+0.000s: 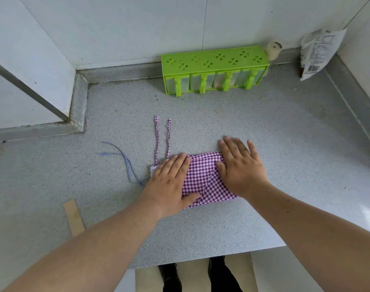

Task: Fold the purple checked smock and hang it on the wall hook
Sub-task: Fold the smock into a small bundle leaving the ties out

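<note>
The purple checked smock [203,178] lies folded into a small flat packet on the grey speckled counter [274,144]. My left hand [169,184] presses flat on its left half, fingers straight. On the right half my right hand [241,165] lies flat too, fingertips reaching past the far edge. Two purple checked ties [163,138] stick out from the packet's far left corner toward the wall. Thin blue striped strings [125,163] trail off its left side. No wall hook is in view.
A green plastic seasoning rack [214,69] with clear boxes stands against the back wall, a small beige jar [273,50] behind it. A white printed bag [321,51] leans in the right corner. A strip of tan tape [73,217] lies at left. The counter's front edge [201,259] is near me.
</note>
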